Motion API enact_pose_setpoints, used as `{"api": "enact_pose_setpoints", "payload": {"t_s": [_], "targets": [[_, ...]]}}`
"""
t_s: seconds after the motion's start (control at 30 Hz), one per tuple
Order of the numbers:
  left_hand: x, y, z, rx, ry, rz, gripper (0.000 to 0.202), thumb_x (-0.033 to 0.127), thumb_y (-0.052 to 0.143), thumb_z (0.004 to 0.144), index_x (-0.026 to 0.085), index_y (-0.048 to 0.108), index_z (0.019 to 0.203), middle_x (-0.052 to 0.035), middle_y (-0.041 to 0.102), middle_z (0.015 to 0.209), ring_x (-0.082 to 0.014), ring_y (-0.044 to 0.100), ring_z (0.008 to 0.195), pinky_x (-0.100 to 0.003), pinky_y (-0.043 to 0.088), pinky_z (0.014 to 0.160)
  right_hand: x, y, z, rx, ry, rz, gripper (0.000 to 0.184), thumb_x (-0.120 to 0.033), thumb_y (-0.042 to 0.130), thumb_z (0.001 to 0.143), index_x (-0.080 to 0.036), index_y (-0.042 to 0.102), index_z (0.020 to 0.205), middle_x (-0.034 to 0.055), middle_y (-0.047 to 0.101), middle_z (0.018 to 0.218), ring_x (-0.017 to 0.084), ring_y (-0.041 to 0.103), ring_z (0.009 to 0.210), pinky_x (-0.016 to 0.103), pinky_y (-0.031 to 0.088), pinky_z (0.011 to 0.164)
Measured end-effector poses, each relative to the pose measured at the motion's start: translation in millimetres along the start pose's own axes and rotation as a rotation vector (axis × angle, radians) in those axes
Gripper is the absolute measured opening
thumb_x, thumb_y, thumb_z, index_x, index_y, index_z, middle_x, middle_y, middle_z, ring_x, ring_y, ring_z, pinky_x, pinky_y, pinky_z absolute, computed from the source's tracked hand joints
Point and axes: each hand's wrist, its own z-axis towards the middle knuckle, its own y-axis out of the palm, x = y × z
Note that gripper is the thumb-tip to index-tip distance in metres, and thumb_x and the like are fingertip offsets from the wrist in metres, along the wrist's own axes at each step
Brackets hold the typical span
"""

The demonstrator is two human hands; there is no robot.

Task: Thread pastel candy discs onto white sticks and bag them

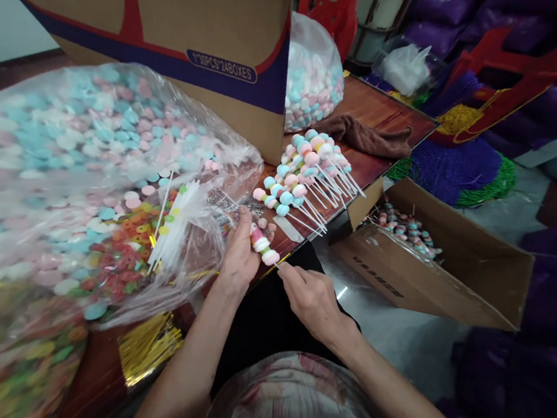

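Note:
My left hand [244, 249] has its fingers curled round a marshmallow skewer [259, 242] of pink, white and yellow-green pieces. My right hand [309, 300] pinches the thin stick at the skewer's lower end, near the table edge. Just beyond them lies a pile of finished marshmallow skewers [309, 159], their white sticks pointing toward the table edge. To the left, a bundle of white sticks [176, 224] rests on clear plastic beside ring-shaped gummy candies [126, 245] in red, orange and green. Loose marshmallows [107, 213] lie around them.
A large clear bag of marshmallows [132, 118] covers the left of the table, before a tall cardboard carton [180, 16]. Gold twist ties [149, 345] lie nearer me. Another marshmallow bag [314, 72] and a brown cloth [367, 135] stand behind. An open box [479, 259] on the right holds skewers.

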Motion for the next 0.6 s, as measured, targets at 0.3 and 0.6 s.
{"api": "enact_pose_setpoints", "payload": {"t_s": [0.3, 0.6], "targets": [[-9, 4.3, -1, 0.033, 0.054, -0.090, 0.048, 0.064, 0.063, 0.081, 0.017, 0.055, 0.074, 0.0027, 0.058, 0.061, -0.0099, 0.063, 0.060, -0.022, 0.052, 0.067, -19, 6, -8, 0.096, 0.071, -0.107, 0.031, -0.007, 0.037, 0.096, -0.017, 0.064, 0.089, 0.0007, 0.055, 0.061, 0.011, 0.042, 0.051, 0.027, 0.027, 0.055], [-3, 1.6, -7, -0.221, -0.069, 0.013, 0.040, 0.052, 0.076, 0.076, 0.017, 0.057, 0.078, 0.0060, 0.049, 0.054, -0.0099, 0.058, 0.056, -0.019, 0.047, 0.055, 0, -2, 12, 0.028, 0.484, 1.036, 0.023, -0.036, 0.055, 0.096, -0.017, 0.062, 0.084, -0.0072, 0.040, 0.054, 0.006, 0.033, 0.047, 0.021, 0.026, 0.047]]}}
